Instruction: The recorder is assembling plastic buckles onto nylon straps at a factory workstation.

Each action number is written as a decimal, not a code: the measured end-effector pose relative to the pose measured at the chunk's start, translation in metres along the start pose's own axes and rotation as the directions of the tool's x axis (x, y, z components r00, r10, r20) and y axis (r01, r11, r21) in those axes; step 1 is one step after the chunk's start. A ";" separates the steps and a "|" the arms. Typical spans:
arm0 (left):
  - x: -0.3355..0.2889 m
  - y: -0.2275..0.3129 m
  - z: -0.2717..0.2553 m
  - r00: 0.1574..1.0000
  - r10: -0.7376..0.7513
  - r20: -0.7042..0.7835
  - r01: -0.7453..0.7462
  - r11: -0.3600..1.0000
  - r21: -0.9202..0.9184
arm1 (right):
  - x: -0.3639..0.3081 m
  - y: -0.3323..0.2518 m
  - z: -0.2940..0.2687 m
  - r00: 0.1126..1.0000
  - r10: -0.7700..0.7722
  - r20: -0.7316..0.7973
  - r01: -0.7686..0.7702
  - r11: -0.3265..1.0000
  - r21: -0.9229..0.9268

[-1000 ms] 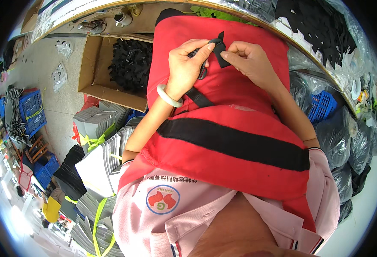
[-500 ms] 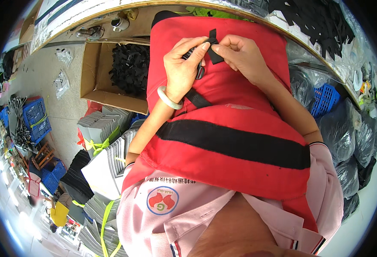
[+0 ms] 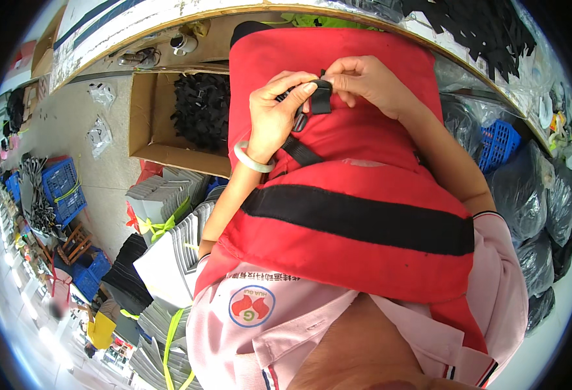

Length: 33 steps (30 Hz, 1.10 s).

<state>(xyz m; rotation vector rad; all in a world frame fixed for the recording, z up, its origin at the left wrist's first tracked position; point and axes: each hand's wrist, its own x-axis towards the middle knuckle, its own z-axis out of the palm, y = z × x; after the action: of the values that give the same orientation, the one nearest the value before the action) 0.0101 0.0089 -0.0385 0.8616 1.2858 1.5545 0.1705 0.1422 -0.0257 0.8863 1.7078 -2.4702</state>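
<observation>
Over my red-covered lap, my left hand (image 3: 276,107) is closed on a short piece of black webbing strap (image 3: 322,102), its thumb pressed on the strap's upper part. A black plastic buckle (image 3: 301,121) pokes out below those fingers, and more black plastic is partly hidden in the palm. My right hand (image 3: 367,84) pinches at the upper end of the strap, close to my left thumb tip. What lies between the right fingertips is too small to see clearly. Below my left hand, a wider black strap (image 3: 301,151) lies across the red apron (image 3: 364,253).
On the left stands an open cardboard box (image 3: 144,117) with many small black pieces (image 3: 200,107). Below it are stacked grey sheets (image 3: 162,188) tied with green bands. A worktable edge (image 3: 247,8) curves across the top. Dark plastic bags (image 3: 520,195) and a blue basket (image 3: 497,144) sit right.
The strap end that stuck up above my fingers now shows much less. My right fingers have shifted to the strap's top, and its lower part hangs a little lower.
</observation>
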 end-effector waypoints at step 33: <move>-0.055 0.052 -0.082 0.890 -0.043 -0.454 0.110 0.986 0.123 | 0.039 0.002 0.054 0.986 -0.128 0.107 0.145 0.974 -0.173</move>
<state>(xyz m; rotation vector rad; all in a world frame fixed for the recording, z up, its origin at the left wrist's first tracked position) -0.0568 -0.0728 -0.0033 0.5403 1.7623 1.6706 0.1141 0.1062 -0.0320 0.6442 1.9818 -2.3444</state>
